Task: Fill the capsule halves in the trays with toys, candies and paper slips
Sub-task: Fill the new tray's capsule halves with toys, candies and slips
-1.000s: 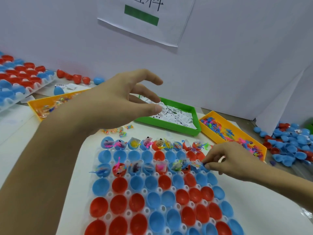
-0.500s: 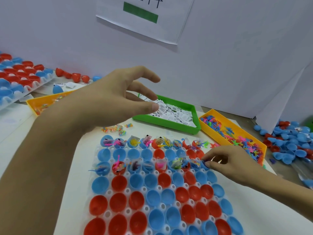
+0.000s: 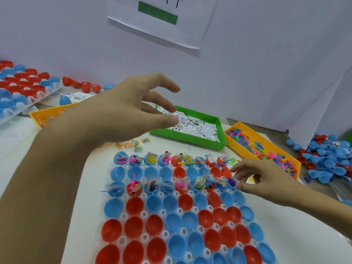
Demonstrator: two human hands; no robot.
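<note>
left hand [image 3: 122, 113] hovers over green bin [image 3: 190, 139] of slips [image 3: 198, 127], fingers spread loose, holding nothing. right hand [image 3: 266, 180] at tray [image 3: 171, 206] right edge, fingertips pinching a small packet at the third-row blue half [image 3: 231, 182].

A white table [image 3: 304, 235] carries a clear tray [image 3: 122, 240] of red and blue capsule halves. Behind it sit a green bin [image 3: 188, 139] of paper slips, two orange bins [image 3: 245, 147] [image 3: 38, 116], loose candies [image 3: 131, 144] and a heap of capsule halves [image 3: 327, 161].
</note>
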